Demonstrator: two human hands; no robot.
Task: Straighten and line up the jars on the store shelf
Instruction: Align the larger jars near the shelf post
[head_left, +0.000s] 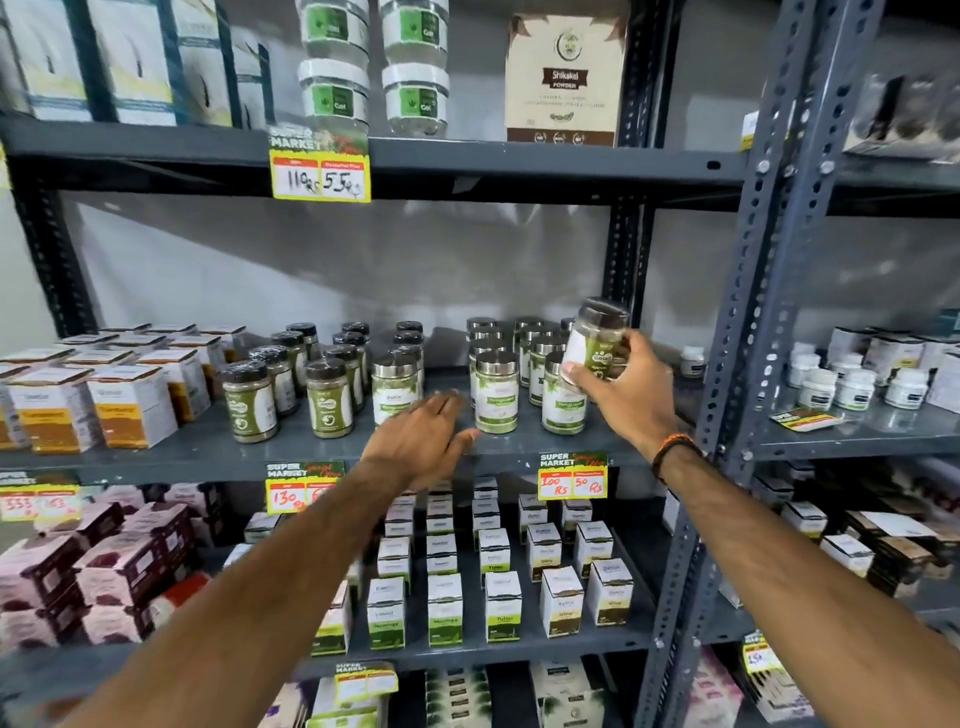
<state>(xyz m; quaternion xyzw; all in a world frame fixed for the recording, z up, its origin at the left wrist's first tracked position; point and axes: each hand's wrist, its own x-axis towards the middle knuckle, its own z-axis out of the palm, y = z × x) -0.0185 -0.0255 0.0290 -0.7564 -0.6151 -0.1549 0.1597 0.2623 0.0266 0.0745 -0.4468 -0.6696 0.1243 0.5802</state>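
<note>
Gripping a dark-lidded jar (597, 340) right of the frame's centre, the right hand (626, 389) holds it lifted and tilted above the grey metal shelf (208, 447), in front of the silver-lidded jars (496, 392) standing in rows there. An orange and black wrist band (672, 452) circles that wrist. The left hand (423, 439) is open, fingers spread and palm down, hovering at the shelf's front edge near the centre of the frame, just beside a silver-lidded jar (395, 389) that it partly hides; whether it touches that jar cannot be told. Left of centre, brown-lidded jars (249, 400) of greenish powder stand upright in 3 rows running toward the back. Further left sit white and orange boxes (132, 405). A yellow price tag (571, 475) hangs from the shelf edge below the right hand, and another (319, 171) from the shelf above, upper left of centre. Small white and green boxes (501, 605) fill the shelf beneath, low in the frame.
</note>
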